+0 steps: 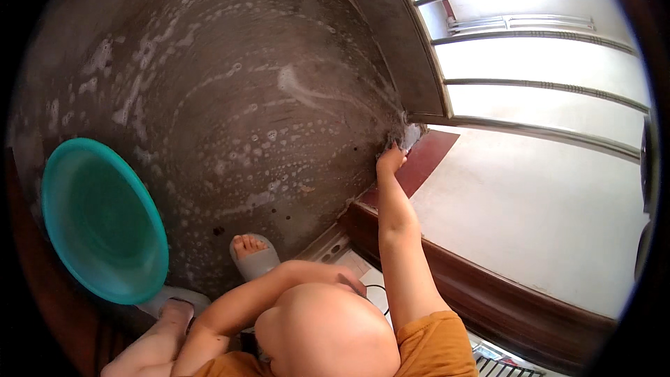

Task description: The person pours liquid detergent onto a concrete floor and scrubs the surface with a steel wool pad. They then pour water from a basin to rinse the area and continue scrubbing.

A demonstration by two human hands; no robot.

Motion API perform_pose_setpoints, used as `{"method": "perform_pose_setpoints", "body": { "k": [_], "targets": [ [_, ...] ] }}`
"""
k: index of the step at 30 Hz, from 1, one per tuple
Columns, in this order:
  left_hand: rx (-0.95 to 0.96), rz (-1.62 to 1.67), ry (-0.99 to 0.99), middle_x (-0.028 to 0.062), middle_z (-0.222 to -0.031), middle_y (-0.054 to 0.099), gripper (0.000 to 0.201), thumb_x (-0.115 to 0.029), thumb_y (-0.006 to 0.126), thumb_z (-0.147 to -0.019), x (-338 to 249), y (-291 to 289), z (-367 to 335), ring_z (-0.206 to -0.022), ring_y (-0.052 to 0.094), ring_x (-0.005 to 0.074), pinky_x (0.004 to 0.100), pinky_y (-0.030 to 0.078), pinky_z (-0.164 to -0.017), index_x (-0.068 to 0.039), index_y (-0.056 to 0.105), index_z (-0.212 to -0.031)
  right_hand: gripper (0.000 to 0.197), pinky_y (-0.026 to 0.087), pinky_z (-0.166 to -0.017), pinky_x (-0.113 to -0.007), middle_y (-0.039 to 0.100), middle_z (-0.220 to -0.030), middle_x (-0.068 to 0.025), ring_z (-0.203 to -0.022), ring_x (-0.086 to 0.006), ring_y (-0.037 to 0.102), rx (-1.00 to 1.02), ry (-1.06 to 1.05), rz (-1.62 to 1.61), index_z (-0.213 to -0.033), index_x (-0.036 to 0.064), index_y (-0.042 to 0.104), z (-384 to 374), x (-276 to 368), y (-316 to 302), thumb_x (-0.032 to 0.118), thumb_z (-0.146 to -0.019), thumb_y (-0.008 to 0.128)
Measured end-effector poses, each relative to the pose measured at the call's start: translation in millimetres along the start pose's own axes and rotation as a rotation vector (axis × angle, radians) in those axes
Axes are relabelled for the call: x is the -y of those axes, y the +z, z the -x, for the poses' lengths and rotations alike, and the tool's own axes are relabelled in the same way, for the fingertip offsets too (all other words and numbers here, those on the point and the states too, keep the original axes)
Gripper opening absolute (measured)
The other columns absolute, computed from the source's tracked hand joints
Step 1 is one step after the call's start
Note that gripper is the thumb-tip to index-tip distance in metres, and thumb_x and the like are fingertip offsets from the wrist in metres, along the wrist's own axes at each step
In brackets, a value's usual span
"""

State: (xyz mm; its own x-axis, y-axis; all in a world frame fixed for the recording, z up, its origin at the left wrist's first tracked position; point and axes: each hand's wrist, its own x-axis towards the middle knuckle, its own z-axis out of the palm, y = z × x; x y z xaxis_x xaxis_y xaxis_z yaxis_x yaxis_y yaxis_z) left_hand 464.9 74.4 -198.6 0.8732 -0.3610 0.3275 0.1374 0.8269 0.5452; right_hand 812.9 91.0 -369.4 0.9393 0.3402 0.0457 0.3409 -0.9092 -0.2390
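My right arm reaches out to the far corner of the wet floor, where the wall base meets the railing. There my right hand [392,159] is closed, with its fingers pressed down at a whitish, soapy patch [412,135]. What it grips is too small and blurred to make out. My left forearm lies across in front of my bent knee [328,328]. Only part of my left hand [352,282] shows beyond the knee, close to a thin black cord [378,287]; its fingers are mostly hidden. The dark grey floor [230,98] carries foam bubbles and curved streaks.
A large green plastic basin [105,220] stands at the left, beside my feet in grey slippers [257,257]. A metal railing [537,84] runs along the upper right above a low ledge. A brown door frame [481,286] and dark red skirting [429,160] border the right side.
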Motion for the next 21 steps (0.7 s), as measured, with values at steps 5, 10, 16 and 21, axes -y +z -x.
{"method": "perform_pose_setpoints", "body": {
  "k": [5,10,16,21],
  "targets": [
    [0.073,0.006,0.026,0.0113,-0.104,0.062,0.041,-0.032,0.058,-0.088,-2,0,11,-0.099,0.055,0.0177,0.0297,0.041,-0.088,0.003,0.060,-0.110,0.029,0.042,-0.087,-0.045,0.052,-0.116,-0.0212,-0.104,-0.0391,0.049,-0.097,-0.334,0.276,-0.114,0.0023,0.058,21,55,15,0.016,-0.090,0.048],
    [0.014,0.060,0.016,0.0096,-0.103,0.063,0.037,-0.027,0.057,-0.089,12,-11,8,-0.097,0.056,0.0156,0.0280,0.043,-0.085,0.004,0.060,-0.109,0.028,0.043,-0.087,-0.043,0.049,-0.120,-0.0184,-0.107,-0.0373,0.046,-0.009,-0.748,0.061,-0.112,0.0043,0.059,78,88,21,0.002,-0.085,0.053],
    [0.076,0.097,-0.024,0.0109,-0.105,0.064,0.032,-0.019,0.052,-0.091,-23,-28,6,-0.097,0.057,0.0162,0.0276,0.043,-0.087,0.004,0.058,-0.111,0.037,0.043,-0.086,-0.042,0.049,-0.119,-0.0171,-0.103,-0.0361,0.047,-0.041,-0.592,-0.037,-0.118,0.0061,0.058,134,41,17,0.000,-0.082,0.058],
    [0.002,-0.088,0.062,0.0115,-0.107,0.064,0.031,-0.018,0.052,-0.090,-3,-36,6,-0.099,0.056,0.0169,0.0288,0.043,-0.088,0.004,0.060,-0.110,0.032,0.043,-0.084,-0.041,0.053,-0.109,-0.0173,-0.100,-0.0356,0.049,-0.138,-0.476,0.043,-0.110,0.0046,0.064,47,76,37,-0.001,-0.079,0.059]
  ]
}}
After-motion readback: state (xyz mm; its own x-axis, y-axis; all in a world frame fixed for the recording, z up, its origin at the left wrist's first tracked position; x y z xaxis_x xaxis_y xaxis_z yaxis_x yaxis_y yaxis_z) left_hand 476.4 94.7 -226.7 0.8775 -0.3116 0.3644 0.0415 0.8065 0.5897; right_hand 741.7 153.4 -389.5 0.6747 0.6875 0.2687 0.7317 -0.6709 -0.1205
